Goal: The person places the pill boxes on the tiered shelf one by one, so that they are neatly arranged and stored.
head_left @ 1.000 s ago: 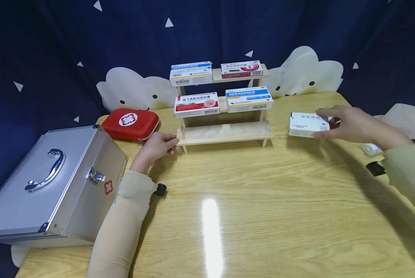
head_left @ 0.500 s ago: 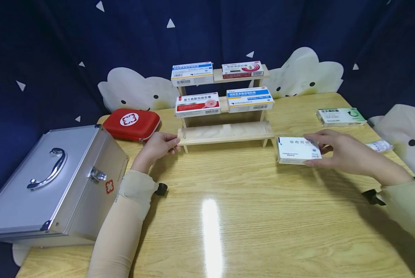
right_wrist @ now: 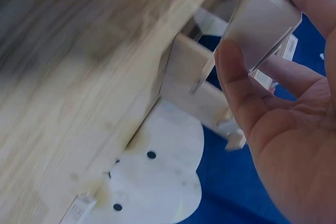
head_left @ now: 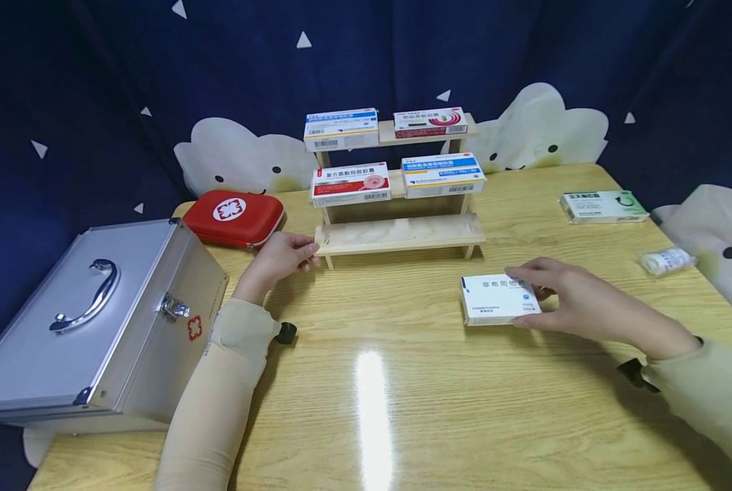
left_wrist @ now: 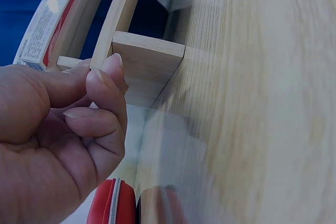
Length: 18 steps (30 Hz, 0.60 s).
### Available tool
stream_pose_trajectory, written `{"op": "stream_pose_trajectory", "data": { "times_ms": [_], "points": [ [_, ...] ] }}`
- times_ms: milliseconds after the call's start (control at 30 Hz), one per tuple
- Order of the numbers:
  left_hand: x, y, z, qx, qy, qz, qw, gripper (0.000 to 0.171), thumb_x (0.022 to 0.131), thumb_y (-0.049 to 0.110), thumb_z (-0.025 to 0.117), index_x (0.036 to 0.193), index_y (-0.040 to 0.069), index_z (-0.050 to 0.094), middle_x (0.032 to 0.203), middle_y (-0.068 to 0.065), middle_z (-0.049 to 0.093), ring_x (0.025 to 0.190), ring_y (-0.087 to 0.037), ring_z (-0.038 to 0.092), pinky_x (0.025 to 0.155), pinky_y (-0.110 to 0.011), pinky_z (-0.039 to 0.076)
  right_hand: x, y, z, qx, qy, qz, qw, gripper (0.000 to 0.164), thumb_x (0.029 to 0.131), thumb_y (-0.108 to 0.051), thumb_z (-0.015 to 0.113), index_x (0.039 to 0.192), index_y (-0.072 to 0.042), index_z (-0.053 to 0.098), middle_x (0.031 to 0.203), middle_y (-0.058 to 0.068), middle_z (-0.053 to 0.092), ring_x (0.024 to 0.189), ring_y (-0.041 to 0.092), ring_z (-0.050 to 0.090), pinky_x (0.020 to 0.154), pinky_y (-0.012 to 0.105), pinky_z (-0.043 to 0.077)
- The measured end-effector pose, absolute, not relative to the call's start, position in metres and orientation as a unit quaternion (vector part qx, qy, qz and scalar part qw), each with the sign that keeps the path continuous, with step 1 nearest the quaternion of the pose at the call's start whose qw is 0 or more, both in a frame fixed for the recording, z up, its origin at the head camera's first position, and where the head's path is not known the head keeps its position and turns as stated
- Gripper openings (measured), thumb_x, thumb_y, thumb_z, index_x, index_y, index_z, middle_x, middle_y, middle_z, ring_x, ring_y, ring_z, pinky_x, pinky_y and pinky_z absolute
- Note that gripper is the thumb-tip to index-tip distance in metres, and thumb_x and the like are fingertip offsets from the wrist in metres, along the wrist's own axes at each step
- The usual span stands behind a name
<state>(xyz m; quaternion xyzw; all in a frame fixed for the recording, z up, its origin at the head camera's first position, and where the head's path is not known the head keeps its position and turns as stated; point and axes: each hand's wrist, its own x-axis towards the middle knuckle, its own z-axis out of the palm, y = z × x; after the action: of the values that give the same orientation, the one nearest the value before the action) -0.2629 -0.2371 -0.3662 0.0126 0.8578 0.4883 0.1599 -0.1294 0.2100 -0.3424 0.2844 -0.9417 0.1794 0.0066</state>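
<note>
My right hand (head_left: 571, 300) grips a white medicine box (head_left: 495, 300) by its right end, in front of the right side of a three-step wooden rack (head_left: 397, 234). In the right wrist view, thumb and fingers lie on opposite sides of that box (right_wrist: 260, 24). My left hand (head_left: 282, 259) pinches the left end of the rack's lowest shelf; the left wrist view shows thumb and fingertips on the shelf edge (left_wrist: 116, 19). A red-and-white box (head_left: 350, 185) and a blue-and-white box (head_left: 442, 176) lie on the middle step. Another blue-and-white box (head_left: 341, 129) and a white-and-maroon box (head_left: 430, 121) lie on top.
A silver metal case (head_left: 139, 327) stands at the left, with a red zip pouch (head_left: 234, 219) behind it. At the right lie a green-and-white box (head_left: 603, 206) and a small wrapped white roll (head_left: 666, 261). A dark blue curtain (head_left: 366, 61) hangs behind the wooden table (head_left: 464, 409).
My right hand has carried the white medicine box left and toward me, uncovering the green-and-white box and the wrapped roll. My left hand stays on the rack.
</note>
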Motion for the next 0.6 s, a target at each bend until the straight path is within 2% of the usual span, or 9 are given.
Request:
{"op": "stream_pose_trajectory", "data": {
  "times_ms": [333,600],
  "points": [
    [-0.264,-0.237,-0.367,0.013,0.859,0.485,0.160,0.028,0.092,0.018,0.056,0.116,0.003,0.059,0.093,-0.015,0.064,0.072,-0.017,0.055,0.066,-0.025,0.048,-0.128,0.179,-0.346,0.298,-0.933,0.200,-0.023,0.077,0.074,-0.050,0.071,0.134,-0.009,0.047,0.120,0.005,0.052,0.086,0.005,0.057,0.070,0.028,0.049],
    [-0.264,-0.237,-0.367,0.015,0.852,0.498,0.158,0.029,0.093,0.016,0.055,0.116,0.000,0.058,0.093,-0.017,0.064,0.070,-0.015,0.054,0.065,-0.025,0.048,-0.139,0.148,-0.341,0.320,-0.925,0.205,-0.020,0.078,0.072,-0.051,0.072,0.134,-0.011,0.047,0.122,0.004,0.051,0.087,0.004,0.056,0.072,0.028,0.049]
  ]
}}
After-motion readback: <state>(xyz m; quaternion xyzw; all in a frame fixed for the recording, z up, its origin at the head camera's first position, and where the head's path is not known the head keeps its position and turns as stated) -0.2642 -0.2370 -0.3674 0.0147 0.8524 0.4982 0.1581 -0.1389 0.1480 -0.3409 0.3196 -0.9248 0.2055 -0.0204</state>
